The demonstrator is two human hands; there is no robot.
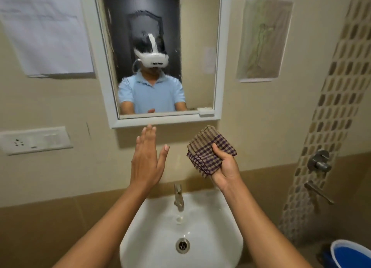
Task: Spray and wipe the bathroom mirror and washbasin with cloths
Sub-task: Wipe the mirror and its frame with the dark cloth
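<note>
The white-framed mirror point(200, 47) hangs on the beige wall, its glass streaked with wet smears. Below it is the white washbasin point(152, 227) with a metal tap point(178, 197) and a drain point(182, 245). My right hand point(224, 165) grips a folded brown and purple checked cloth point(208, 151) in the air below the mirror's lower right corner. My left hand point(147, 157) is raised beside it, palm flat, fingers straight, holding nothing, its fingertips just under the mirror frame. No spray bottle is in sight.
A white switch and socket plate point(34, 140) is on the wall at left, a paper sheet point(44, 26) above it. A picture point(265, 38) hangs right of the mirror. Shower valves point(320, 161) are at right, and a blue bucket point(351, 255) stands at the bottom right.
</note>
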